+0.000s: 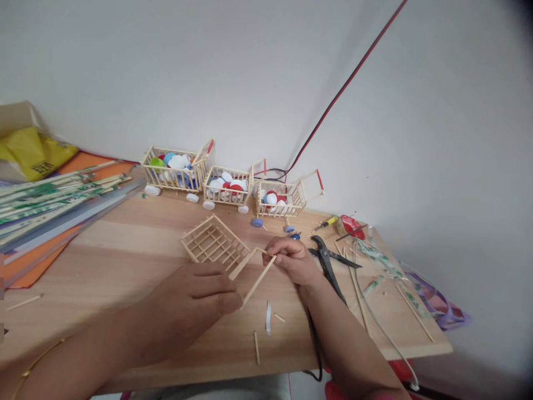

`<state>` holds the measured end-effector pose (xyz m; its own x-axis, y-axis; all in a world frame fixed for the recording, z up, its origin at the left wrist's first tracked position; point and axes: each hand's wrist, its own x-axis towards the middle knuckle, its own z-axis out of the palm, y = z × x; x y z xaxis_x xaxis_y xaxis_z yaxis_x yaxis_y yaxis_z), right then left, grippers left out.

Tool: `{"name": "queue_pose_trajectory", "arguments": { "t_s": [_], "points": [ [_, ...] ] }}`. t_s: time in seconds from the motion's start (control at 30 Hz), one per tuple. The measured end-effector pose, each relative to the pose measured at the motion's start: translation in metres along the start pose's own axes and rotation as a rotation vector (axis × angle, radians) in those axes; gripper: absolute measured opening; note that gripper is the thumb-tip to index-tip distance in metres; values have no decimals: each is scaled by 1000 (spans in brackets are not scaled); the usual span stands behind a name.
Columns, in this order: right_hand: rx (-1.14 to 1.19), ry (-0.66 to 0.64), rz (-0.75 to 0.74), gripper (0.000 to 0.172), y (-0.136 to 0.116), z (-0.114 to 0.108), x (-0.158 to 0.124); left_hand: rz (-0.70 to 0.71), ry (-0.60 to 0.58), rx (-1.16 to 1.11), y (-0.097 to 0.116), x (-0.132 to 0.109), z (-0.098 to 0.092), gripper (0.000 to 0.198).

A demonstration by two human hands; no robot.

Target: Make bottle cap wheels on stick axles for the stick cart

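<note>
A small basket built of thin wooden sticks (215, 240) is tilted above the table, with a grid of sticks across its base. Two longer sticks and a short crosspiece form a handle frame (259, 281) at its right end. My left hand (204, 289) is closed around the near end of the basket, where the frame meets it; the fingers hide that joint. With thumb and fingertips, my right hand (291, 259) pinches the frame's far end at the crosspiece.
Behind stand three stick carts, a large one (175, 171), a middle one (227, 186) and a small one (280, 200), filled with bottle caps. Black pliers (328, 266) lie beside my right forearm. Bundled sticks (62, 194) cover the left; a cable (381, 328) crosses the right.
</note>
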<state>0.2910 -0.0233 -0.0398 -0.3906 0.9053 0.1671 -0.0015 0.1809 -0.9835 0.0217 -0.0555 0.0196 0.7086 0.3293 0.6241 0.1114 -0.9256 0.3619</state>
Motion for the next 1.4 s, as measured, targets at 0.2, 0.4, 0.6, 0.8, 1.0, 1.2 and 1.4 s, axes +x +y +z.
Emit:
{"name": "queue_pose_trajectory", "arguments": {
  "t_s": [0.2, 0.4, 0.6, 0.8, 1.0, 1.2, 1.4],
  "points": [
    [17, 9, -56, 16, 0, 0, -1, -28, -5, 5, 0, -2, 0, 26],
    [26, 48, -47, 18, 2, 0, -1, -87, -6, 5, -1, -3, 0, 12],
    [10, 57, -82, 17, 2, 0, -4, 11, -32, -31, -6, -6, 0, 26],
    [25, 13, -159, 10, -3, 2, -6, 12, -49, -33, -6, -5, -5, 25],
    [-24, 3, -169, 10, -8, 4, -9, -25, -112, -97, -7, -7, -12, 28],
    [-58, -40, -239, 14, -17, 9, -11, -131, -164, -175, -8, -10, -19, 22],
    [-119, -31, -266, 13, -23, 18, -10, -225, -145, -163, -14, -15, -27, 21]
  ]
}}
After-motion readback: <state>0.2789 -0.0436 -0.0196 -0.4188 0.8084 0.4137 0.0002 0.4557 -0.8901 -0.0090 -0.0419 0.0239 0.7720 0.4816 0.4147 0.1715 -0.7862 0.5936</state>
